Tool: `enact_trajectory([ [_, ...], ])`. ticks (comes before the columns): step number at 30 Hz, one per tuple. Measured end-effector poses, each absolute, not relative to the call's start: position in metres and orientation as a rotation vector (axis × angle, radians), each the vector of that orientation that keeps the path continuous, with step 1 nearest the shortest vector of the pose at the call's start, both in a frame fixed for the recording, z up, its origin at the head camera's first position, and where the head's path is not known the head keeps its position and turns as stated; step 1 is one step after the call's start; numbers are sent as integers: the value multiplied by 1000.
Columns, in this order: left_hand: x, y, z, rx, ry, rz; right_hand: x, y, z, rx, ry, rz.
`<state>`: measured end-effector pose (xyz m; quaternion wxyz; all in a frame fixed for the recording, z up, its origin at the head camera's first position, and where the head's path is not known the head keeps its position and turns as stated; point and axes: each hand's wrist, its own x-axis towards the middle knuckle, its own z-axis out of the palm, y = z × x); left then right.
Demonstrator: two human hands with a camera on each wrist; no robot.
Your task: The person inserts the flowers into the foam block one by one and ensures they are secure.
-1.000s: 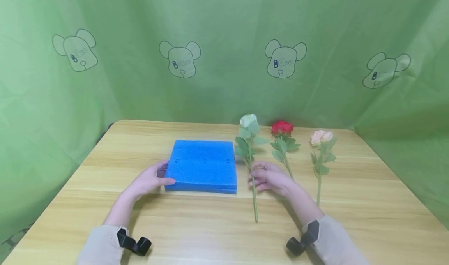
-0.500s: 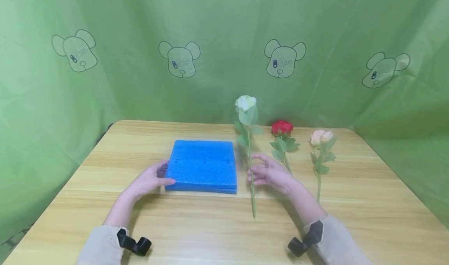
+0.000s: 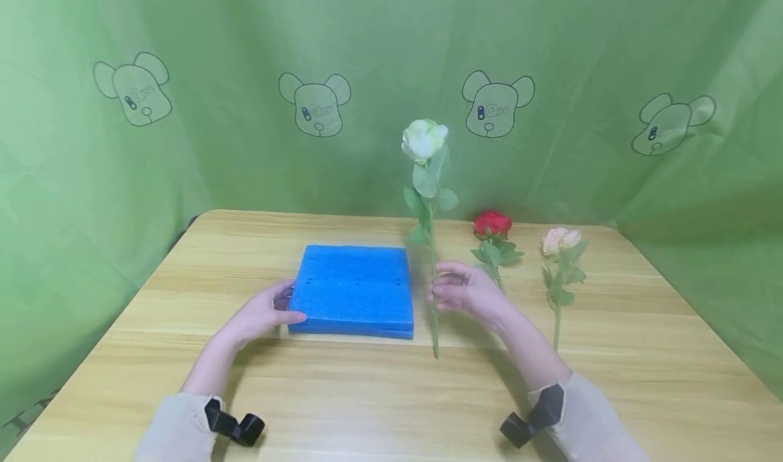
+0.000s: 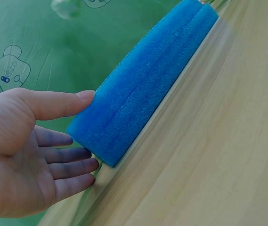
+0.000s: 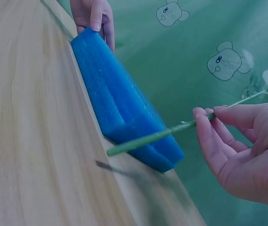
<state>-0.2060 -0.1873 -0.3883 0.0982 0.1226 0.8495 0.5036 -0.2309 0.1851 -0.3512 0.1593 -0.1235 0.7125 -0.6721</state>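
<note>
My right hand [image 3: 470, 293] pinches the green stem of a white rose [image 3: 424, 141] between thumb and fingertips. The rose stands nearly upright, bloom up, just right of a blue foam block [image 3: 357, 289]. In the right wrist view the cut end of the stem [image 5: 145, 140] hangs over the table, with its shadow apart from it below. Small holes dot the block's top. At the block's left near corner rests my left hand [image 3: 264, 312]; its straight thumb touches the near edge, and its loosely extended fingers [image 4: 72, 168] lie along the left side.
A red rose [image 3: 492, 224] and a pale pink rose [image 3: 559, 240] lie on the wooden table [image 3: 367, 394] to the right, the right forearm reaching over the red rose's lower stem. Green cloth [image 3: 391, 34] with bear-head prints hangs behind the table.
My right hand has lifted the white rose off the table and tipped it upright, its bloom rising against the cloth. The left hand and the foam block have stayed put.
</note>
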Motion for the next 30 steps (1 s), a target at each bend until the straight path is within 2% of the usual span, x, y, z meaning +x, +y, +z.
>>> enact_trajectory([
  [30,-210,-192,-395,429,2481,1593,-231,147,-312,-494,2343,-1867],
])
